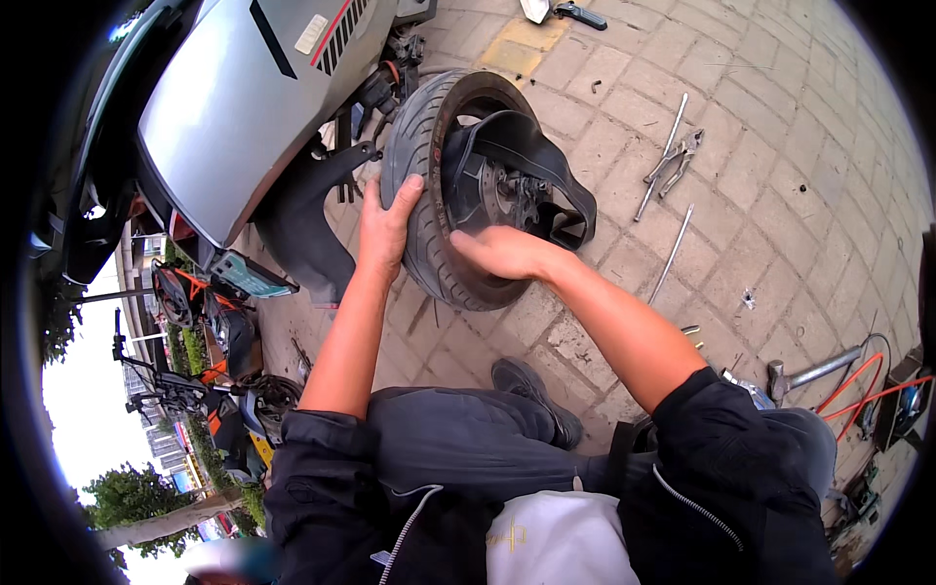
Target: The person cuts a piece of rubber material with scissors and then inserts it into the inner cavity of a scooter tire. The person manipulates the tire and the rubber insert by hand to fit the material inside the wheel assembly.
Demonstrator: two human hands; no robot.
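Observation:
A black tyre (pixel 414 146) stands at the rear of a silver scooter (pixel 234 107), around a wheel hub (pixel 499 190). From its open side bulges a slack black inner tube (pixel 531 136), looped out to the right. My left hand (pixel 385 224) grips the tread on the left, thumb pointing up along it and the other fingers partly hidden. My right hand (pixel 507 253) is closed on the tyre's near sidewall, thumb against the edge; its fingers are hidden.
On the brick paving to the right lie pliers (pixel 680 161), a metal rod (pixel 673 249) and another rod (pixel 663 161). A hammer (pixel 814 372) and red cord (pixel 858 385) are near my right knee. A black mudguard (pixel 302 219) hangs left of the tyre; parked two-wheelers (pixel 219 361) stand beyond.

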